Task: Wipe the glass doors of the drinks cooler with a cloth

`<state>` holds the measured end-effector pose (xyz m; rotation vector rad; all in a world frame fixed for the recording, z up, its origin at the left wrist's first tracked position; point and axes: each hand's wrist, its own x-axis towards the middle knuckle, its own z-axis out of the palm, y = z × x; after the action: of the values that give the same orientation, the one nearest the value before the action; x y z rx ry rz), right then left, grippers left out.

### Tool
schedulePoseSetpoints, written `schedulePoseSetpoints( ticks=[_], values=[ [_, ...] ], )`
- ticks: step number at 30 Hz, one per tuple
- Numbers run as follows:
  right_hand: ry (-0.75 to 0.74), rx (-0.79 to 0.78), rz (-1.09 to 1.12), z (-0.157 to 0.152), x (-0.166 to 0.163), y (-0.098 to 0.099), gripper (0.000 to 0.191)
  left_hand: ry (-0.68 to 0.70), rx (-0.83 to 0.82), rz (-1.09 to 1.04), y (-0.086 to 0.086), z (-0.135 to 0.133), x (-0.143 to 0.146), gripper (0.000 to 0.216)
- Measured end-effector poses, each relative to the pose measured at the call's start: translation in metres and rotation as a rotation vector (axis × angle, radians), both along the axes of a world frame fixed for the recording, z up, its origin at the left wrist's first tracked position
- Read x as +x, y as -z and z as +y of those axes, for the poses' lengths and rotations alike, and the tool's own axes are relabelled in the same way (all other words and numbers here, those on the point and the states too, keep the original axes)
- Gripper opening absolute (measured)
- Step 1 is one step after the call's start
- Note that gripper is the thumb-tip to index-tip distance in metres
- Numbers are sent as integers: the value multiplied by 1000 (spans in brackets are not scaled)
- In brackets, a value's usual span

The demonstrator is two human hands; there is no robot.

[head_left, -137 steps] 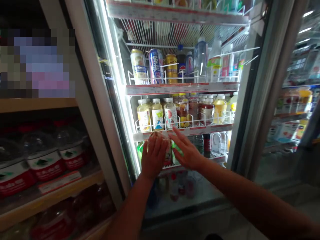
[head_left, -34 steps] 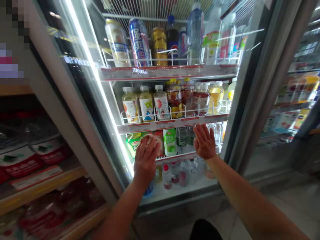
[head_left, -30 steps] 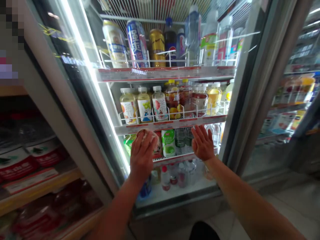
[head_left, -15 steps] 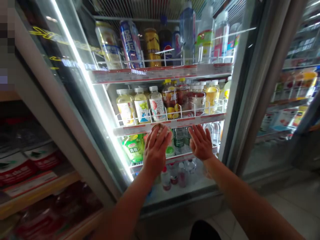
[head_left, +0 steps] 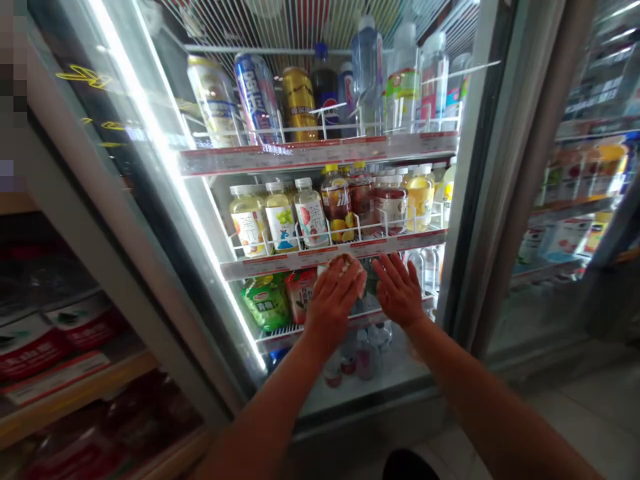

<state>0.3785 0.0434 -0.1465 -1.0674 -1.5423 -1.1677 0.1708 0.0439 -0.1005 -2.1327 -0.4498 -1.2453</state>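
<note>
My left hand [head_left: 333, 300] presses a crumpled light-coloured cloth [head_left: 345, 260] against the glass door [head_left: 320, 393] of a lit drinks fridge. Its fingers lie over the cloth, whose edges show above and to the right of them. Just to the right, my right hand [head_left: 400, 290] rests with fingers stretched out on the same glass and holds nothing. Behind the glass, the middle shelf [head_left: 280, 261] is level with the fingertips. A green pouch [head_left: 267, 303] and a red pouch [head_left: 299, 293] stand on the shelf below, left of my left hand.
Bottles and cans, among them a blue can [head_left: 257, 97], fill the upper shelves inside. A metal door frame [head_left: 505, 180] runs along the right, with another glass door beyond. On the left stands a wooden-edged shelf [head_left: 75, 393] with packaged goods.
My left hand has slid the cloth to the right across the glass, closer to my right hand, uncovering the red pouch. My right hand stays in nearly the same place.
</note>
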Motion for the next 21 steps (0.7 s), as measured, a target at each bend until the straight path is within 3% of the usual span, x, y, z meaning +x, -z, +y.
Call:
schedulePoseSetpoints(
  ticks=[6,12,14,17,21],
  values=[
    [-164,-68,82,-21,-12,-9,67,41,-47,17,10,4,12,64],
    [-379,-156,-132,-27,-48,-22,66,68,8,-107,20,4,-3,82],
    [-395,-164,-115,-24,-56,-15,62,-9,29,-76,28,1,-23,84],
    [-385,-165,-73,-24,-59,12,58,-153,81,-1,39,-2,-63,82],
    [-357,-165,-117,-31,-51,38,43,-364,100,-129,41,6,-110,77]
  ],
)
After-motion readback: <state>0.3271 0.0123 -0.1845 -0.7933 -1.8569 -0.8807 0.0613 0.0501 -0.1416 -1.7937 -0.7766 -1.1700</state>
